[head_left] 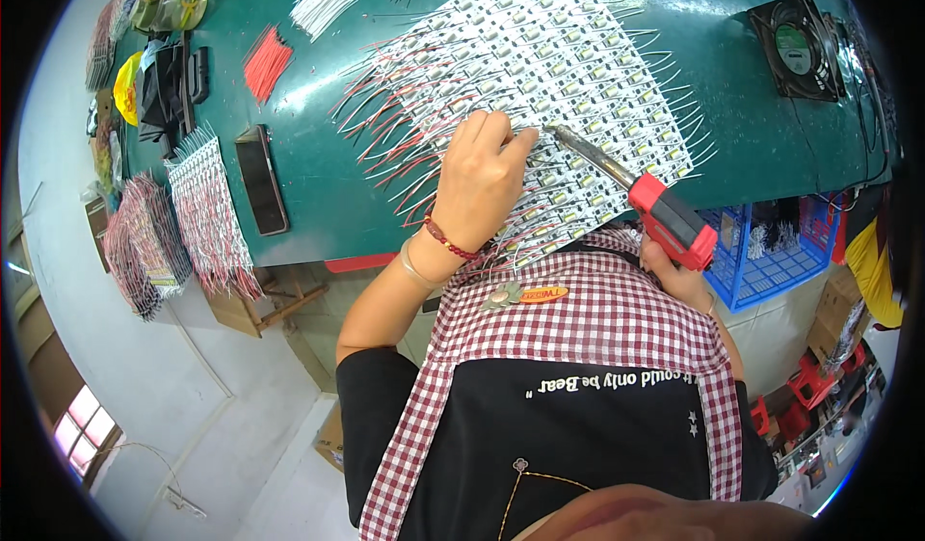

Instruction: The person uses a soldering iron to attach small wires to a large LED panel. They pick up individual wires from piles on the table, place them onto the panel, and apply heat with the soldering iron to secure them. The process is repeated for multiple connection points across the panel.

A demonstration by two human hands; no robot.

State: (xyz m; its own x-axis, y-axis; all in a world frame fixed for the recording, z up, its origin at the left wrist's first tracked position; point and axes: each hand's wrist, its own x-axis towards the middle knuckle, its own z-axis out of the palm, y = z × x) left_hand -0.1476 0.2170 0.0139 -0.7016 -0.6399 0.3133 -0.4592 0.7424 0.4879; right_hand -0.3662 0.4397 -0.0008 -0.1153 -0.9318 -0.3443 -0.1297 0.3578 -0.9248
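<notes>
Soldering gun (pixel 672 221) sits in the right hand (pixel 674 276), clasped round its handle; its tip is just beside the left hand (pixel 482 175), whose thumb and forefinger press together, any catch too fine to tell. Beneath, the LED board panel (pixel 568 59), fringed with wires (pixel 390 122), lies on the green desk (pixel 328 189); steady wires and skin clear of heat should give sound joints.
</notes>
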